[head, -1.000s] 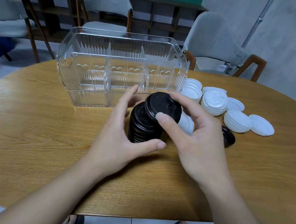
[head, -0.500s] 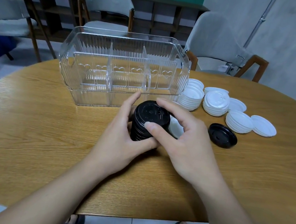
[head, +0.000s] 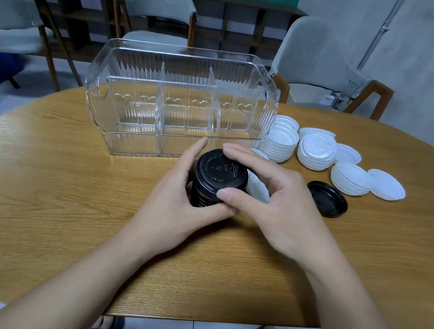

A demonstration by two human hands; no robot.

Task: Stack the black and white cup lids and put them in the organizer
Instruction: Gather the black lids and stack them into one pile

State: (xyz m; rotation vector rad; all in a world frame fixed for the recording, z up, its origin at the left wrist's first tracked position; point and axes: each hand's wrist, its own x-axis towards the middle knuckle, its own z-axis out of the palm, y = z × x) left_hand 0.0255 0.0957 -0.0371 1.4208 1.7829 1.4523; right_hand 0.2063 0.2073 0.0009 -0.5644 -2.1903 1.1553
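Black lid stack (head: 217, 181), embossed writing unreadable.

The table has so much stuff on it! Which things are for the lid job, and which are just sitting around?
For the job:
- black lid stack, gripped by left hand and right hand
- loose black lid
- white lids, in piles and singles
- clear organizer, nothing in it

Just around:
- wooden table under everything
- grey chairs
- dark shelves
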